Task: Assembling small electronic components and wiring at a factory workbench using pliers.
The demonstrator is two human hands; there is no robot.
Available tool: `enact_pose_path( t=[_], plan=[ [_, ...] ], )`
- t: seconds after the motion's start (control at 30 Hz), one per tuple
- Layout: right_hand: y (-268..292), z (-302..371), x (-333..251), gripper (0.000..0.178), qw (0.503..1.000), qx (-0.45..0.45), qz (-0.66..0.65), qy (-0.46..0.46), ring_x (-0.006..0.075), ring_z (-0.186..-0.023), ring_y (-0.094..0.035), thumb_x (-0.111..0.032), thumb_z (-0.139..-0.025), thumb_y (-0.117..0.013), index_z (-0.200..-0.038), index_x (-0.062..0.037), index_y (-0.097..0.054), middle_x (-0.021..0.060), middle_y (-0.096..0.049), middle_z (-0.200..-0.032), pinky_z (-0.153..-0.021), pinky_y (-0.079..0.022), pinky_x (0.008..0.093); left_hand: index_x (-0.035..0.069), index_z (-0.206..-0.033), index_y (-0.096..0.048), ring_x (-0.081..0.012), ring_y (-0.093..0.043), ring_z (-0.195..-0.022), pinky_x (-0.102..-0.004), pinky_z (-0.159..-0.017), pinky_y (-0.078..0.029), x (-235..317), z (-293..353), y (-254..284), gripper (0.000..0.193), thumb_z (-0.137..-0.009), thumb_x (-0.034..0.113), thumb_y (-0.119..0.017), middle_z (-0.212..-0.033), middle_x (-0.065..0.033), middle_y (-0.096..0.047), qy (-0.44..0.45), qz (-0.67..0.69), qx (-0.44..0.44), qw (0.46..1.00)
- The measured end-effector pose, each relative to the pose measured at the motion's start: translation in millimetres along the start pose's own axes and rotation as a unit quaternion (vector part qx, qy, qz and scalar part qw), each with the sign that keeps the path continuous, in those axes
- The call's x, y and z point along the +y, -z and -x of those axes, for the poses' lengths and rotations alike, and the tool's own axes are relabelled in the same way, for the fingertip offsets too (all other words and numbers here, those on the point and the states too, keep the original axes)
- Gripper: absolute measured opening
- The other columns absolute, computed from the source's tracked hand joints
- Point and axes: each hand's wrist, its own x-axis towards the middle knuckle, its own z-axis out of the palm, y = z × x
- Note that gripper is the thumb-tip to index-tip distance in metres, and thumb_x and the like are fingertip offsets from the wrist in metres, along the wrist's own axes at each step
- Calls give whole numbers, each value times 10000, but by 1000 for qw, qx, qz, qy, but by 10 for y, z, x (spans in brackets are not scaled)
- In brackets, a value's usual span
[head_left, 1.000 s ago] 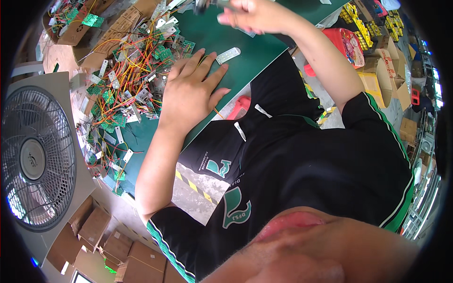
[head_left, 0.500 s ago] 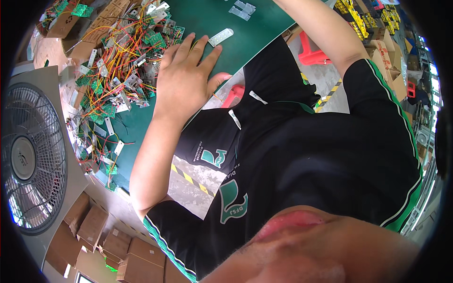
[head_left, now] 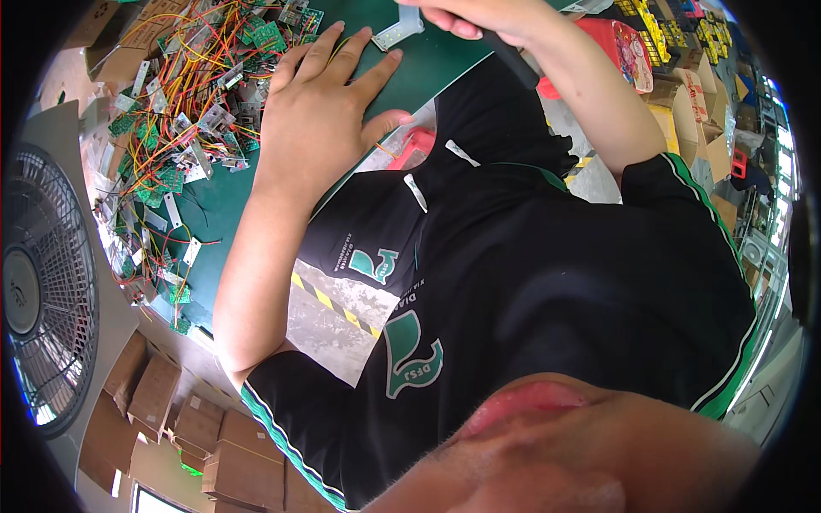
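My left hand (head_left: 312, 120) lies palm down on the green table, fingers spread and stretched out. Its fingertips are close to a small pale plate with rows of dots (head_left: 395, 36); whether they touch it is unclear. My right hand (head_left: 492, 19), at the top edge of the view, is closed around a tool with a black handle (head_left: 511, 65). A pale end of that tool (head_left: 410, 15) seems to sit over the plate, but its kind is hard to make out. Wires partly show beneath my left fingers.
A tangled heap of green circuit boards with red and yellow wires (head_left: 192, 111) covers the table's left side. A large fan (head_left: 51, 291) stands at the left. Cardboard boxes (head_left: 248, 462) lie below it. A red stool (head_left: 417, 147) shows under the table edge.
My right hand has come into view at the top with the black-handled tool, its pale end now over the dotted plate. The whole scene has shifted slightly left and up.
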Motion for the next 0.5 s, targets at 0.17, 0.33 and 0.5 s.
enact_pose_path(
  t=[0.17,0.33,0.5],
  plan=[
    [-96,14,188,136,999,12,-46,22,95,-469,-533,-106,-996,-645,-920,0,-610,103,-670,-798,-405,-390,240,276,-1328,-705,-270,-519,-1379,-455,-1159,-354,1,15,0,539,-859,543,-708,-1413,-54,-633,3,-5,-1,1000],
    [-133,20,196,117,1000,21,-6,12,108,-487,-570,-82,-990,-634,-921,7,-604,112,-695,-834,-421,-422,242,283,-1382,-667,-289,-496,-1410,-455,-1159,-343,-4,12,-5,590,-874,582,-684,-1454,-73,-605,0,-13,-15,1000],
    [-152,53,120,126,997,29,72,-13,104,-493,-577,-86,-992,-633,-913,7,-600,84,-686,-796,-425,-429,250,282,-1374,-673,-282,-502,-1407,-454,-1162,-342,48,-27,61,580,-877,579,-685,-1457,-72,-604,-7,-40,-27,999]
  ],
)
